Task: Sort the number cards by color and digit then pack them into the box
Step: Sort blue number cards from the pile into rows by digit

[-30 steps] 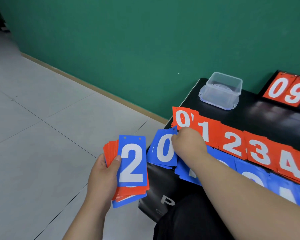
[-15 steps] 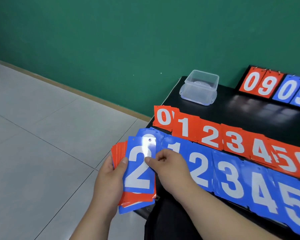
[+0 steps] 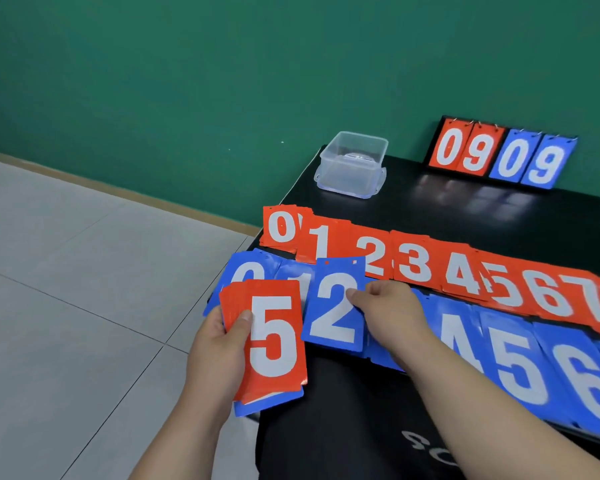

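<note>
My left hand (image 3: 219, 344) grips a fanned stack of cards (image 3: 274, 344) whose top card is a red 5. My right hand (image 3: 388, 313) pinches a blue 2 card (image 3: 333, 306) by its right edge, held just above the blue row. On the black table a red row of cards (image 3: 430, 265) runs from 0 to 7. In front of it lies a blue row (image 3: 520, 358) showing 0, 1, 4, 5, 6; my right arm hides part of it. A clear plastic box (image 3: 352, 164) stands at the table's far left corner.
A flip scoreboard (image 3: 499, 155) reading 09 in red and 09 in blue stands at the back against the green wall. The black table (image 3: 465, 209) ends on the left over a grey tiled floor (image 3: 66, 271). A dark bag (image 3: 361, 438) lies below my arms.
My right hand has lifted the blue 2 off the stack in my left hand and carried it right, over the blue row. The red 5 is now the top card.
</note>
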